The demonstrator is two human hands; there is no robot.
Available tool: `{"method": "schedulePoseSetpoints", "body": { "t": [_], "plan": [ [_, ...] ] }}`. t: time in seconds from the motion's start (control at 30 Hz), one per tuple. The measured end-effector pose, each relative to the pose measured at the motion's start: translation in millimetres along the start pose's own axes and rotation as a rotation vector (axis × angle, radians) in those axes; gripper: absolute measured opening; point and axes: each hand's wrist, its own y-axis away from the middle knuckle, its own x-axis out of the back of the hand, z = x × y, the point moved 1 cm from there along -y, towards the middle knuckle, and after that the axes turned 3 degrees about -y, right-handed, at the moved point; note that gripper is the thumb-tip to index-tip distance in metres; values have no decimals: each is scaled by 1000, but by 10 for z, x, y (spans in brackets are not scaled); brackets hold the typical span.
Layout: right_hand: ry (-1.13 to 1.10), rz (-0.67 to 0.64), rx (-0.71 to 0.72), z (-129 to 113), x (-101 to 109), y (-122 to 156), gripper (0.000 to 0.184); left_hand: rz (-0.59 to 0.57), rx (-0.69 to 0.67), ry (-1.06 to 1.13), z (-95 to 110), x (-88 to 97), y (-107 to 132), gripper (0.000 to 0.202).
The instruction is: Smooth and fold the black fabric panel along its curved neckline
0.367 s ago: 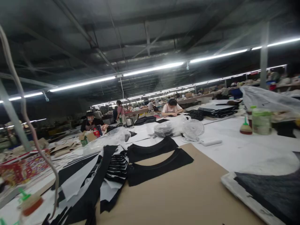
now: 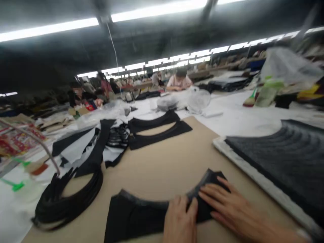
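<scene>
On the brown board [image 2: 152, 172] in front of me lies a curved black fabric piece [image 2: 136, 216] with a folded strip along its inner curve. My left hand [image 2: 180, 216] is on its middle, fingers bent and close together at the curved edge, thumb beside them. My right hand [image 2: 225, 204] lies flat over the piece's right end with fingers stretched out, partly covering it. Two similar black pieces [image 2: 162, 135] lie farther back on the board. Left of me is a looped bundle of black strips [image 2: 93, 189].
On the right, layered dark fabric pieces [image 2: 280, 158] rest on a white-edged board [image 2: 253, 179]. Black and white cut pieces [image 2: 93, 148] are heaped at left. Green-tipped bottles [image 2: 37, 167], a small fan [image 2: 198, 101] and a jar [image 2: 268, 92] stand around. Co-workers sit across the table.
My view has tilted down. Both my hands, out of sight before, now appear on a black fabric piece at the front of the board. The looped bundle has come into fuller view.
</scene>
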Motion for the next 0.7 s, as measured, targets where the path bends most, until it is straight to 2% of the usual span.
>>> {"method": "schedulePoseSetpoints", "body": {
  "t": [0.03,0.1,0.23,0.3,0.43,0.57,0.7],
  "plan": [
    [-4,-26,-27,-2,-23,23,41,-37,56,-12,-8,-43,63,42],
    [-53,-76,-69,-15,-62,16,36,-15,59,14,-26,-68,180,42],
    [-190,-64,-64,-169,-15,-207,35,154,-21,-20,-73,58,423,42],
    [-262,-53,-50,-303,17,-381,36,239,-12,-71,-151,144,554,41],
    [-377,-88,9,-558,-34,-697,39,367,157,-171,-439,310,738,33],
    [-422,-83,12,-686,-166,-811,40,359,332,-230,-684,440,734,26],
    [-432,-104,14,-708,-277,-770,39,286,332,-251,-767,493,633,28]
  ]
}}
